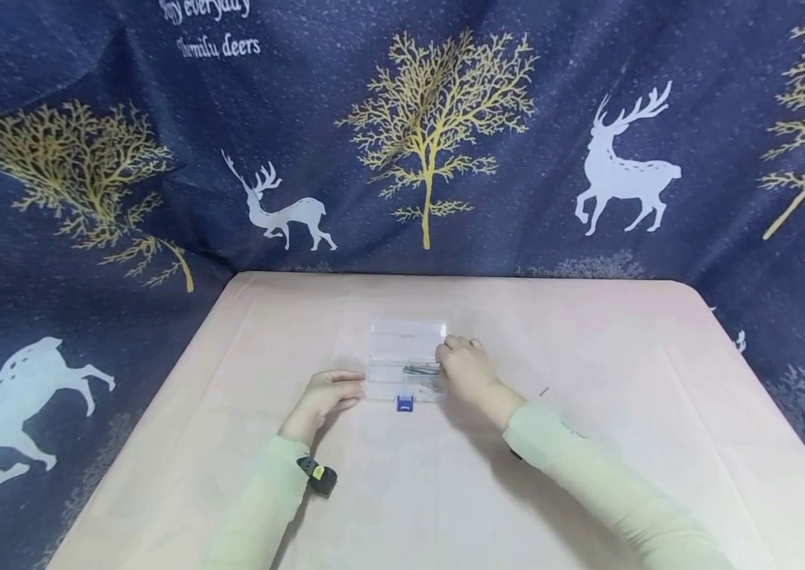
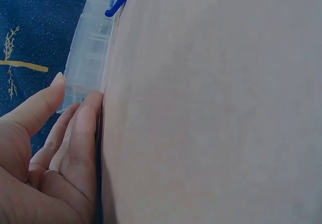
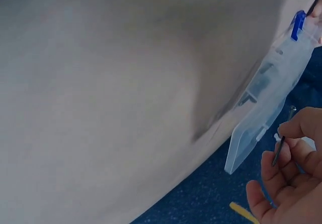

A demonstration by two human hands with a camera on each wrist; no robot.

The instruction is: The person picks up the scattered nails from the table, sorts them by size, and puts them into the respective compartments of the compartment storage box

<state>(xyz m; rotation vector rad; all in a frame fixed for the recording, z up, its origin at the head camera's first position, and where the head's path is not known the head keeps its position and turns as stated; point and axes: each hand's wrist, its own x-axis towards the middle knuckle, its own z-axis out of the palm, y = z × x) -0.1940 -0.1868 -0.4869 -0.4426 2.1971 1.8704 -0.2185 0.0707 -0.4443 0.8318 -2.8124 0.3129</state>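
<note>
Here: left hand (image 1: 324, 398) fingers straight against clear box (image 1: 406, 362); right hand (image 1: 465, 370) grip pinching dark pin (image 3: 278, 151).

We see a clear box (image 1: 405, 360) with blue clasp (image 1: 405, 404), pale pink table (image 1: 587, 475), navy backdrop (image 1: 516, 158) printed with white deer, gold trees.

Clear plastic compartment box (image 1: 405, 362), lid open and lying flat behind it, sits mid-table on the pink cloth, blue latch (image 1: 405, 404) on its near edge. Dividers show through the walls in both wrist views. Left hand (image 1: 321, 398) rests at its left end, fingertips (image 2: 91, 103) touching the corner. Right hand (image 1: 468, 370) over its right side pinches a thin dark nail-like pin (image 3: 279, 150); more metal pieces lie inside.
</note>
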